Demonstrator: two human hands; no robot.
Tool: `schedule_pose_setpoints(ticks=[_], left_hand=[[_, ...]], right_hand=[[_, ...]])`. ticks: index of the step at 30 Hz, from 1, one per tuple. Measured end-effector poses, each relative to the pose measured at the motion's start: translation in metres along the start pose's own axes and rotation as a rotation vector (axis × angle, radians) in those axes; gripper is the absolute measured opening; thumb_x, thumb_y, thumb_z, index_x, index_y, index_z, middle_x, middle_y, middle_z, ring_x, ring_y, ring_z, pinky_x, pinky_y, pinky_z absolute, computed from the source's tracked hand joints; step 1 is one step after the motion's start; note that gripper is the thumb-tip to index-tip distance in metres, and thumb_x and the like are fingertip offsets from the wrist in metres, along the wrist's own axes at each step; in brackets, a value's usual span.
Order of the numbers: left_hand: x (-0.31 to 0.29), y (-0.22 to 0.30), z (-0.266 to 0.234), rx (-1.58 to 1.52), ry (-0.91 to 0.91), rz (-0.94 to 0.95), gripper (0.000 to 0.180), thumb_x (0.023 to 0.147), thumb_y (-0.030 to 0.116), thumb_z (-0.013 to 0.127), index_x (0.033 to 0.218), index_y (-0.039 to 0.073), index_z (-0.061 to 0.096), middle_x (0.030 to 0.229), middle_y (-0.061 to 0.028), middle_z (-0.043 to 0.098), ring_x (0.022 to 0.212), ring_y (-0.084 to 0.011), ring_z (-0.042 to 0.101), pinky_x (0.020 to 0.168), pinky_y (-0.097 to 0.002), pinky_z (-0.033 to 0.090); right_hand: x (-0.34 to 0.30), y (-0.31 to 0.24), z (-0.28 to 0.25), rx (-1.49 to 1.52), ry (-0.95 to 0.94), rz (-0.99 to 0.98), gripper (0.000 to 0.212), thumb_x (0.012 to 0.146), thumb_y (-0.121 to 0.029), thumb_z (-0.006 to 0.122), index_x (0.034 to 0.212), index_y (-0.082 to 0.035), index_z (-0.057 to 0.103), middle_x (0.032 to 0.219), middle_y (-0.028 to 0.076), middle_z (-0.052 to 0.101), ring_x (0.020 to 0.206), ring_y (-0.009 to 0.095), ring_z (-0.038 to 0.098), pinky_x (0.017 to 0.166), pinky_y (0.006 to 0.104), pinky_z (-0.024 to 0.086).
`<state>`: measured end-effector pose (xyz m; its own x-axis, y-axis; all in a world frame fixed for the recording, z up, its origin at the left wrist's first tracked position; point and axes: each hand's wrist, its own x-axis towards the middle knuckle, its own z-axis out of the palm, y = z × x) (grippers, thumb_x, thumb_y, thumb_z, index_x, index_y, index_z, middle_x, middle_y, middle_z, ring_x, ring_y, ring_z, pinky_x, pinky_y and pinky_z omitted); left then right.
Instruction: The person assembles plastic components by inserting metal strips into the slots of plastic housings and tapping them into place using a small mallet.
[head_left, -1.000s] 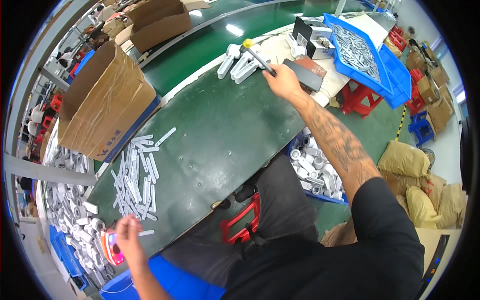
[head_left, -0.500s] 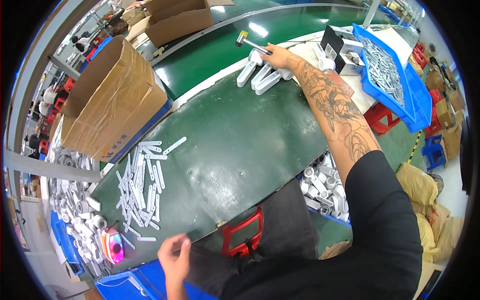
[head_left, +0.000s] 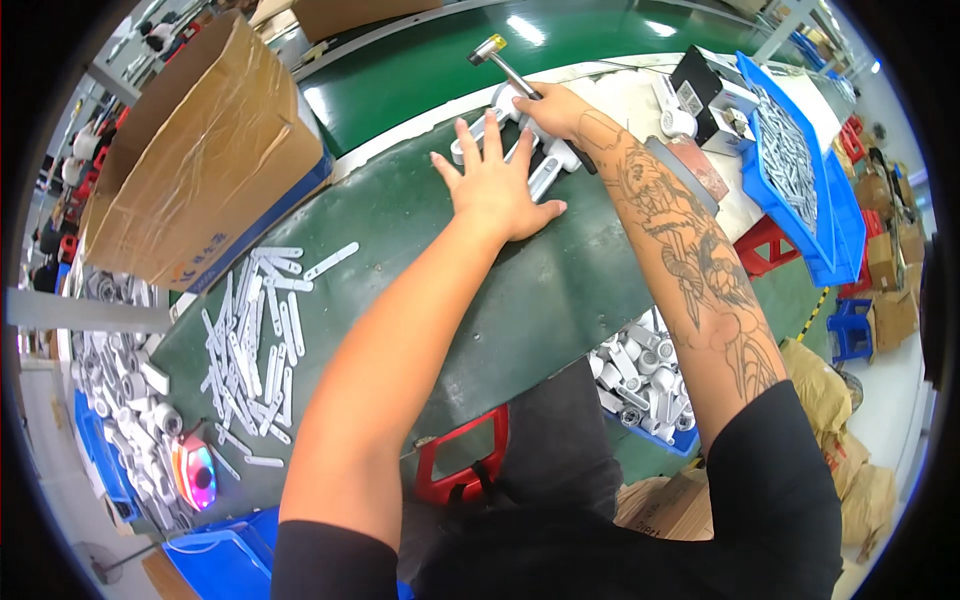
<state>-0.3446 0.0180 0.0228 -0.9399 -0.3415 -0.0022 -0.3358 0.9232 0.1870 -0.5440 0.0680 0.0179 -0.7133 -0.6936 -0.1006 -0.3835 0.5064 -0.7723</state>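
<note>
Fingers of left hand point(head_left: 495, 197) spread wide apart, palm down, back of hand uppermost, with nothing visible in the grasp. Fingertips overlapping the white handled parts point(head_left: 545, 178); contact impossible to tell from this angle. Fingers of right hand point(head_left: 556, 110), just beyond and to the right, wrapped tight around the grip of a small hammer point(head_left: 515, 76), yellow-and-metal head pointing far left. White handled parts clustered around and beneath both hands, toward the far edge of the green table point(head_left: 560, 290), partly hidden by fingers.

Possible mishaps: bruised left fingertips, from their closeness to the hammer and any careless swing; parts knocked askew or pushed toward the far edge, from a flat, ungripping palm on a seemingly loose cluster; a part snagged by the handle end, from scant space beside the right hand.

Outward, on the left: a loose heap of light-grey strips point(head_left: 245, 350), well apart from both hands, with strays toward the near edge; scatter conceivable from a low sweep of the left forearm. Farther left, a tall cardboard box point(head_left: 215, 150), a pile of white fittings point(head_left: 130, 400) and a pink-lit device point(head_left: 200, 475). On the right: a reddish-brown plate point(head_left: 697, 165) near the right forearm; beyond, a blue tray point(head_left: 790, 235) of grey strips. Near right, below table level, a blue bin point(head_left: 686, 441) full of white pieces.
</note>
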Motion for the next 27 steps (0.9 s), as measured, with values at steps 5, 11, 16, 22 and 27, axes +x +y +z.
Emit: schedule_pose_setpoints(ticks=[5, 11, 16, 22, 27], left_hand=[[-0.006, -0.015, 0.023, -0.087, 0.050, 0.091, 0.097, 0.092, 0.060, 0.071, 0.172, 0.026, 0.027, 0.179, -0.0225, 0.012, 0.163, -0.0524, 0.010, 0.127, -0.0700, 0.022], [-0.082, -0.062, 0.020, -0.130, 0.062, 0.154, 0.080, 0.100, 0.047, 0.068, 0.169, 0.030, 0.033, 0.178, -0.0199, 0.018, 0.161, -0.0525, 0.016, 0.128, -0.0642, 0.026], [-0.183, -0.093, 0.011, -0.181, 0.082, 0.159, 0.080, 0.098, 0.041, 0.072, 0.169, 0.027, 0.035, 0.177, -0.0220, 0.020, 0.160, -0.0560, 0.018, 0.127, -0.0661, 0.028], [-0.278, -0.125, -0.003, -0.171, 0.058, 0.051, 0.082, 0.097, 0.034, 0.075, 0.168, 0.022, 0.036, 0.175, -0.0227, 0.022, 0.158, -0.0581, 0.017, 0.125, -0.0639, 0.033], [-0.310, -0.146, -0.013, -0.188, 0.009, -0.009, 0.079, 0.098, 0.031, 0.074, 0.167, 0.019, 0.038, 0.176, -0.0229, 0.022, 0.159, -0.0551, 0.020, 0.127, -0.0588, 0.032]], right_hand=[[-0.016, 0.010, 0.006, 0.053, 0.005, 0.055, 0.046, 0.105, -0.030, 0.067, 0.144, -0.006, 0.068, 0.127, 0.013, 0.075, 0.113, 0.022, 0.067, 0.100, 0.0377, 0.052], [-0.101, -0.024, 0.034, 0.359, -0.150, 0.144, 0.046, 0.106, -0.027, 0.068, 0.147, -0.007, 0.065, 0.115, 0.008, 0.076, 0.096, 0.015, 0.070, 0.081, 0.0313, 0.057], [-0.182, -0.051, 0.092, 0.516, -0.210, 0.140, 0.054, 0.108, -0.025, 0.067, 0.159, -0.011, 0.055, 0.124, 0.007, 0.072, 0.101, 0.012, 0.066, 0.086, 0.0296, 0.056], [-0.232, -0.072, 0.177, 0.505, -0.180, 0.012, 0.056, 0.106, -0.026, 0.069, 0.155, -0.002, 0.056, 0.163, 0.024, 0.050, 0.136, 0.022, 0.060, 0.108, 0.0326, 0.049], [-0.251, -0.110, 0.191, 0.554, -0.216, 0.041, 0.051, 0.106, -0.024, 0.067, 0.151, -0.001, 0.060, 0.165, 0.024, 0.048, 0.136, 0.024, 0.060, 0.109, 0.0323, 0.049]])
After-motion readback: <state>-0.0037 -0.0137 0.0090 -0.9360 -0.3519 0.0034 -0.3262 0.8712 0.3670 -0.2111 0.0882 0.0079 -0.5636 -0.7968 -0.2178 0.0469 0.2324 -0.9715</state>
